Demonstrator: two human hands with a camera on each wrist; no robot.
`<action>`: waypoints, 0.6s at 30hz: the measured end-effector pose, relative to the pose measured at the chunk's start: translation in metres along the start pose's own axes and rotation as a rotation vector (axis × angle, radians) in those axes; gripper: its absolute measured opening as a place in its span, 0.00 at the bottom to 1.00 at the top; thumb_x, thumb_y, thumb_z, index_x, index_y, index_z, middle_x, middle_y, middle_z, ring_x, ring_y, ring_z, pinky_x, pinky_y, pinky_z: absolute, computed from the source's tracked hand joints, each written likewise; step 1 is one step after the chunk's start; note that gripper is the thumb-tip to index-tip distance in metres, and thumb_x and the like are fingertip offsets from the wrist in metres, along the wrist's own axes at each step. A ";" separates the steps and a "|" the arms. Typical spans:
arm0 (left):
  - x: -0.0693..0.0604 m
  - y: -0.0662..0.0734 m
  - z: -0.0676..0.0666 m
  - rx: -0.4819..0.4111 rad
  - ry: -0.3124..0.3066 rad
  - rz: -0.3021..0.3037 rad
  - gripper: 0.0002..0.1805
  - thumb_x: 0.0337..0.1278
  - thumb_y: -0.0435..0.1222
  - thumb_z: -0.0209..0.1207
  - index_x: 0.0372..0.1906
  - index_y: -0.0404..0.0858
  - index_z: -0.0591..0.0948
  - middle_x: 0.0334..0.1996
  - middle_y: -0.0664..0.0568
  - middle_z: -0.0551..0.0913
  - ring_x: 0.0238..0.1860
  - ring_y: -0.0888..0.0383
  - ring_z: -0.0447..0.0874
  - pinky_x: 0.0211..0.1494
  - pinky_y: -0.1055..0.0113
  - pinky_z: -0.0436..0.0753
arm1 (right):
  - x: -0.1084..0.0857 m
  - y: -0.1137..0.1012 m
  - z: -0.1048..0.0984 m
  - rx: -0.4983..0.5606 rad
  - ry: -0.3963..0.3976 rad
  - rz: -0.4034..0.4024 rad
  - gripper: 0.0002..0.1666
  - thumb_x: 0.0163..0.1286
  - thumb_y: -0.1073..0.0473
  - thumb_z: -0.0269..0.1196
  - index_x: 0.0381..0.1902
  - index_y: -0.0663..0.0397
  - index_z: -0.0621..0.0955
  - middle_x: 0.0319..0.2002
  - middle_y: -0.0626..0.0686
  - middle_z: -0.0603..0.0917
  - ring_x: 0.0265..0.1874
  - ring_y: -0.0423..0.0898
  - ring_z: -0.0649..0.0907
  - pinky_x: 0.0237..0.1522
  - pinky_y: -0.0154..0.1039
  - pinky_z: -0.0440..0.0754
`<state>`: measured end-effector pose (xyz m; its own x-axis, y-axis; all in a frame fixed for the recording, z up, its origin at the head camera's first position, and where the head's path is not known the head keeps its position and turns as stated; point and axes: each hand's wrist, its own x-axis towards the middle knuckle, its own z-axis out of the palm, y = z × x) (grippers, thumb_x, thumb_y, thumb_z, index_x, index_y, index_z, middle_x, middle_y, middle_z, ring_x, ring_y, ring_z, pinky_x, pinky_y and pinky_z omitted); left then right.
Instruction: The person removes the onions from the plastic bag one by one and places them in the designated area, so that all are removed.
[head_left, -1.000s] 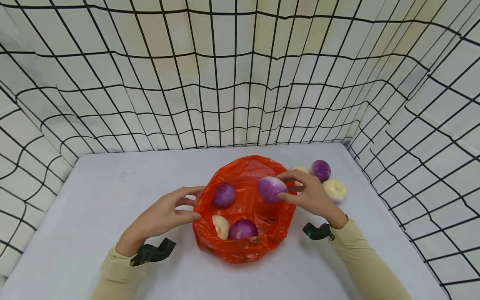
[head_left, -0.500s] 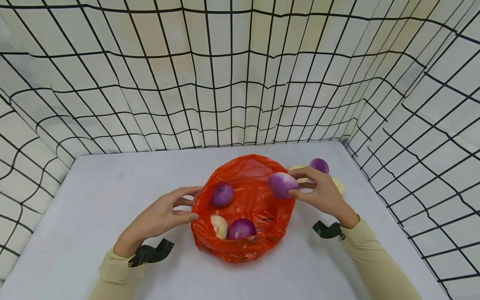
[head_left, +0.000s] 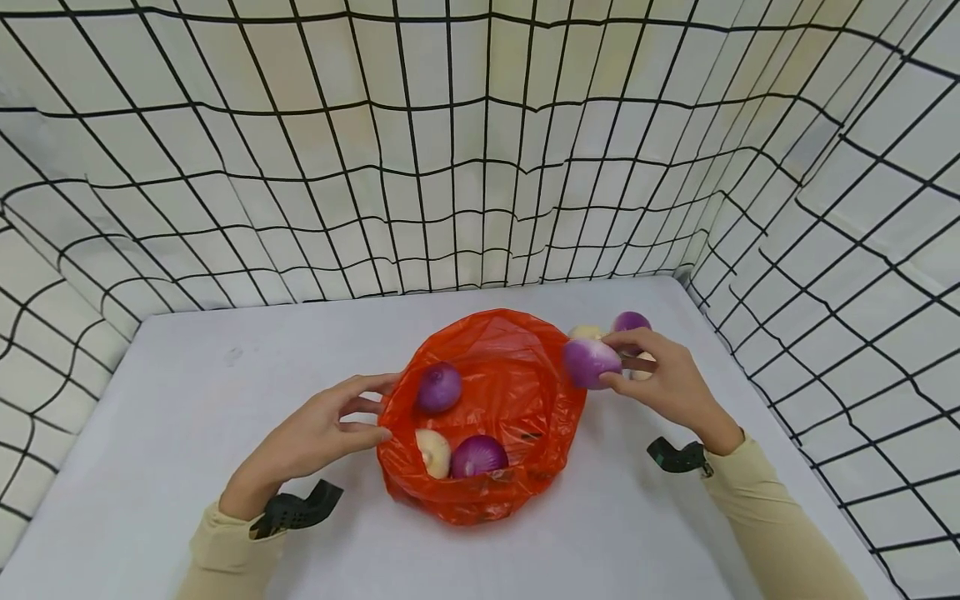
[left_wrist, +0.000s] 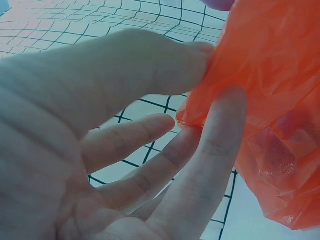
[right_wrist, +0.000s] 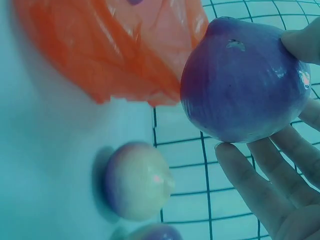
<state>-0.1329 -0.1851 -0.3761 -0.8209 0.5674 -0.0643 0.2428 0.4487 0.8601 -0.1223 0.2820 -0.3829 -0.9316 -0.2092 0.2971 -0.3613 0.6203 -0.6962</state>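
Glossy, rounded purple-and-white onion [head_left: 588, 367]: by the right rim of the crinkled red plastic bag [head_left: 480, 508].
Its lie: long axis roughly crosswise in the head view; small nub pointing up in the right wrist view.
Right hand [head_left: 675, 387]: forearm slanting in, thumb and fingertips gripping the onion.
Left hand [head_left: 318, 429]: stretched toward the bag, thumb and fingers pinching its left rim.
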 end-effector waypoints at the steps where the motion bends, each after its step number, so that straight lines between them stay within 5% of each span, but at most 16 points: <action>1: 0.000 0.000 0.000 -0.001 -0.001 0.001 0.35 0.65 0.42 0.68 0.75 0.46 0.71 0.71 0.43 0.75 0.65 0.41 0.81 0.56 0.62 0.90 | -0.001 0.001 -0.001 -0.007 0.004 0.008 0.26 0.62 0.62 0.76 0.58 0.54 0.82 0.53 0.56 0.85 0.48 0.55 0.90 0.52 0.45 0.89; 7: 0.001 -0.002 0.000 0.001 -0.002 0.024 0.35 0.65 0.41 0.68 0.75 0.45 0.70 0.72 0.42 0.74 0.65 0.39 0.81 0.56 0.62 0.90 | -0.005 0.008 -0.010 -0.037 0.021 0.017 0.27 0.61 0.62 0.77 0.58 0.52 0.82 0.53 0.54 0.85 0.46 0.35 0.86 0.51 0.29 0.88; 11: 0.001 -0.003 0.000 -0.011 -0.005 0.033 0.36 0.65 0.40 0.68 0.75 0.44 0.70 0.72 0.42 0.74 0.65 0.39 0.81 0.56 0.64 0.90 | -0.007 0.014 -0.013 -0.073 0.031 0.003 0.26 0.61 0.62 0.77 0.57 0.51 0.83 0.51 0.52 0.85 0.45 0.25 0.83 0.50 0.37 0.90; 15: 0.001 -0.002 0.000 -0.019 -0.007 0.031 0.35 0.65 0.40 0.68 0.75 0.43 0.70 0.72 0.41 0.73 0.64 0.38 0.81 0.55 0.65 0.90 | -0.010 0.019 -0.014 -0.123 0.033 -0.014 0.27 0.60 0.62 0.77 0.57 0.52 0.82 0.50 0.53 0.86 0.47 0.37 0.86 0.49 0.53 0.89; 18: 0.001 -0.001 0.000 -0.017 -0.007 0.029 0.35 0.65 0.40 0.68 0.75 0.44 0.70 0.72 0.42 0.73 0.64 0.38 0.81 0.56 0.65 0.90 | -0.012 0.023 -0.014 -0.143 0.024 -0.023 0.27 0.59 0.64 0.77 0.57 0.54 0.82 0.51 0.54 0.86 0.49 0.49 0.87 0.49 0.55 0.89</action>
<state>-0.1338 -0.1853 -0.3771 -0.8101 0.5848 -0.0424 0.2578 0.4203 0.8700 -0.1189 0.3094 -0.3934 -0.9213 -0.2080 0.3284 -0.3720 0.7172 -0.5893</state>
